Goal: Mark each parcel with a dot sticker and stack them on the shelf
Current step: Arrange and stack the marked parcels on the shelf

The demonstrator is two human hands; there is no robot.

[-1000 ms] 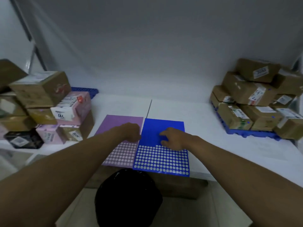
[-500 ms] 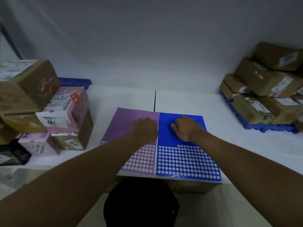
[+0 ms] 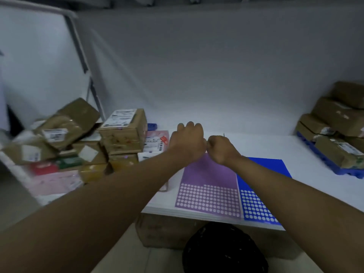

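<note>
Dot stickers sit on 2 sheets flat at the table's front edge: purple sheet [image 3: 208, 186] and blue sheet [image 3: 262, 194] just right of it, edges touching; top rows on both already stripped, dots left only in the lower part. Dots likely v. light, floppy, tacky on back, so best lifted by fingernail at the rim and carried on a fingertip; sheets thin and bendy, may slide on the table [image 3: 266, 146] unless pinned. Left hand [image 3: 187, 140] and right hand [image 3: 221, 148] both raised above the far end of the purple sheet, knuckles to camera, fingers curled, hands touching at thumb side. Looks like a pinch between them, maybe passing a dot, but no dot visible, so can't tell what, if anything, is held. Parcels: left pile [image 3: 82, 142] just left of the hands, cardboard boxes plus pink mailers, jumbled, blurred; right pile [image 3: 334, 134] on a blue pallet [image 3: 331, 166], well apart. Boxes prob stiff, light-to-medium, grip by opposite sides w/ both hands; taped faces may be slick. Pink mailers soft, support from below. Black bag [image 3: 224, 251] under the table edge.
</note>
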